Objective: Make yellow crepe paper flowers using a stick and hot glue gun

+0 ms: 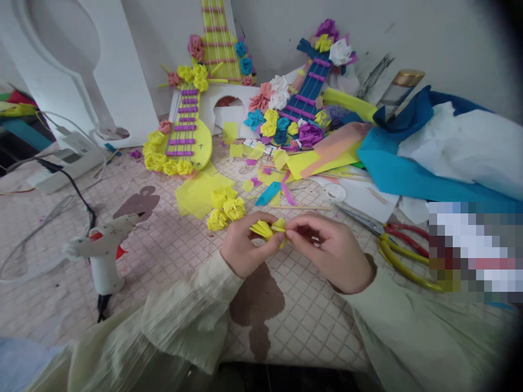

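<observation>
Between thumb and fingers my left hand (251,245) grips a yellow paper flower (262,228), its folded strips fanning out above the thumb. From the other side my right hand (327,247) pinches the flower's right edge with thumb and forefinger. Just beyond my left hand lies a cluster of finished yellow paper flowers (226,208). Behind it are flat yellow paper sheets (200,191). A small yellow guitar model (202,144) with purple frets and yellow flowers leans farther back.
A white glue gun (107,250) stands at the left, near a power strip (67,163). To the right lie scissors (368,220) and yellow-handled pliers (402,264). Blue paper (388,169) and a blue guitar model (308,90) are at the back, with paper scraps in front.
</observation>
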Demonstrator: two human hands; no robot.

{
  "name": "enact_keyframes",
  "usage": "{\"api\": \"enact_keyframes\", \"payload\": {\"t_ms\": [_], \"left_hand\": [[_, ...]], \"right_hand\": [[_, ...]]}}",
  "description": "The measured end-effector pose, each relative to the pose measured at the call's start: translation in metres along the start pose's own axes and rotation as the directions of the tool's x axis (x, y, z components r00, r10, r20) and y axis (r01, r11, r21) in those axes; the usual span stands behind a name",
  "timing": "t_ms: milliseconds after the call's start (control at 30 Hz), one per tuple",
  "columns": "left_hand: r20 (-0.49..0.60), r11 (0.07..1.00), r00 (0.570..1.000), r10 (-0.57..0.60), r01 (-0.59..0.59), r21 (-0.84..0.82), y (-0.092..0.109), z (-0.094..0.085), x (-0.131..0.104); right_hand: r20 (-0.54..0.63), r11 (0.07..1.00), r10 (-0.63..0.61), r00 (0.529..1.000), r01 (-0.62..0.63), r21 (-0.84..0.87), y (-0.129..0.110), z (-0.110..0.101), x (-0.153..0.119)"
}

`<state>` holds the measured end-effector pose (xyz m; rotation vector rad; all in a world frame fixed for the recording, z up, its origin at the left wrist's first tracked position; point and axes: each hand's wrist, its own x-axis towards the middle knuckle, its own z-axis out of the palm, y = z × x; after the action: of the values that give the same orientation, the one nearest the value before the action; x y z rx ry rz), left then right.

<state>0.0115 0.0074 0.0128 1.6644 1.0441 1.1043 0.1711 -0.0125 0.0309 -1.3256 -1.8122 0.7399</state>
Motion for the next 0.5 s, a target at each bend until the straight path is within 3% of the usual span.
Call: {"api": "enact_keyframes", "payload": {"t_ms": [300, 400, 500], "left_hand": [[0.037, 0.997, 0.998, 0.042, -0.044, 0.058, 0.0, -0.006, 0.003], [-0.075, 0.994, 0.995, 0.067, -0.059, 0.095, 0.006, -0.014, 0.005], [-0.235, 0.982, 0.963, 0.129, -0.091, 0.168, 0.022, -0.024, -0.009]], "right_hand": [[0.004, 0.997, 0.054, 0.999, -0.054, 0.06, 0.011, 0.0, 0.004], [-0.002, 0.993, 0.081, 0.997, -0.081, 0.08, 0.015, 0.001, 0.007], [-0.005, 0.995, 0.08, 0.997, -0.079, 0.068, 0.018, 0.001, 0.008]]}}
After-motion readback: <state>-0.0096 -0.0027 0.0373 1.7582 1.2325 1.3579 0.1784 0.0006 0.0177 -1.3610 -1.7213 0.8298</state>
